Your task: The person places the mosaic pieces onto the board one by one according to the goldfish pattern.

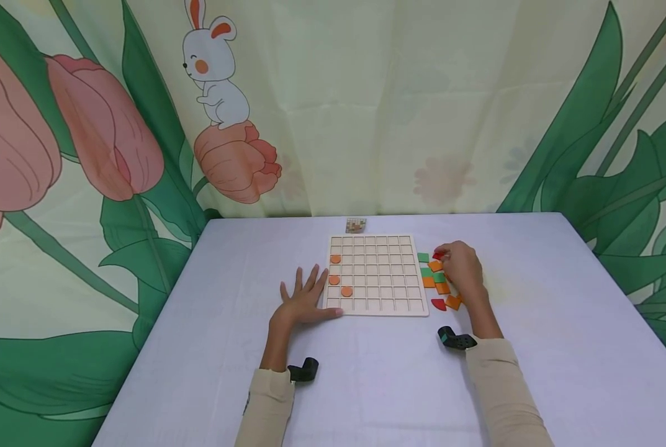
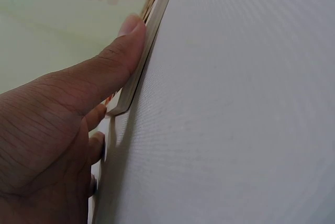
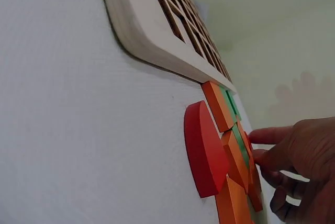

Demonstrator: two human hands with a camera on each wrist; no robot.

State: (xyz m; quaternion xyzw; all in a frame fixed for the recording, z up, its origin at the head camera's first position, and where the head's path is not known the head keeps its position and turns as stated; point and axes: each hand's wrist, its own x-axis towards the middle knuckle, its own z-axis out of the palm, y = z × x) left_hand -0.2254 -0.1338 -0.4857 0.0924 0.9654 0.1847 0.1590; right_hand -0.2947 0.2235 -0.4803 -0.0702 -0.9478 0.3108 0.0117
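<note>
A wooden grid board (image 1: 373,313) lies flat in the middle of the table, with three orange discs (image 1: 346,291) in cells on its left side. My left hand (image 1: 301,305) is spread at the board's left front corner. Its thumb rests along the front edge, as the left wrist view also shows, and its fingertips are right at the left side. Beyond the board's right side, my right hand (image 1: 465,270) pinches a small red piece (image 1: 437,255) between thumb and forefinger. Those fingers hide most of the red piece.
Several orange blocks (image 1: 428,282) and green blocks (image 1: 424,257) are bunched along the board's right side. A red quarter-round block (image 3: 203,150) lies at their near end. Behind the board sits a small patterned item (image 1: 356,225). A printed curtain (image 1: 344,124) hangs behind the table.
</note>
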